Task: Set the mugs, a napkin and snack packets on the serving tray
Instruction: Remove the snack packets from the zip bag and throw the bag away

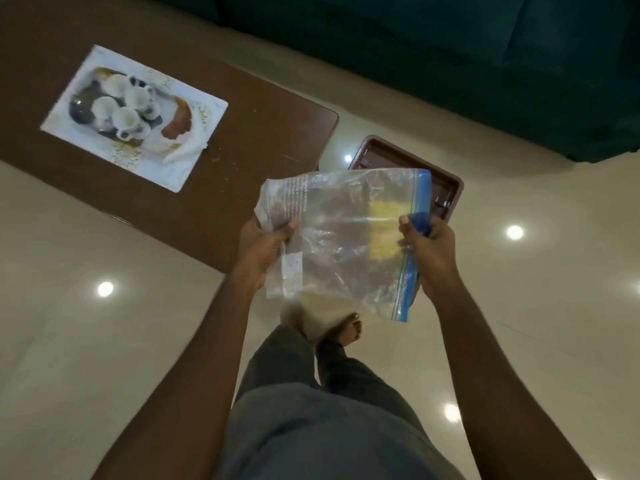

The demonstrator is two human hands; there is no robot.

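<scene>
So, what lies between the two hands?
In the head view, a clear zip bag spans from the left hand to the right hand; both grip it.

Cannot count the mugs (124, 105) on the white tray (204, 112) for blur, nor name the brown patch (178, 123) beside them. Cannot read the fine print on the clear zip bag (346, 216), nor name the yellow thing (384, 230) inside. Only a far corner and rims seen of the brown tray (450, 187) behind that bag. Fingers of the left hand (259, 251) and right hand (436, 258) tucked behind plastic. Table (242, 150) and green sofa (485, 64) cut off at the edges.
</scene>
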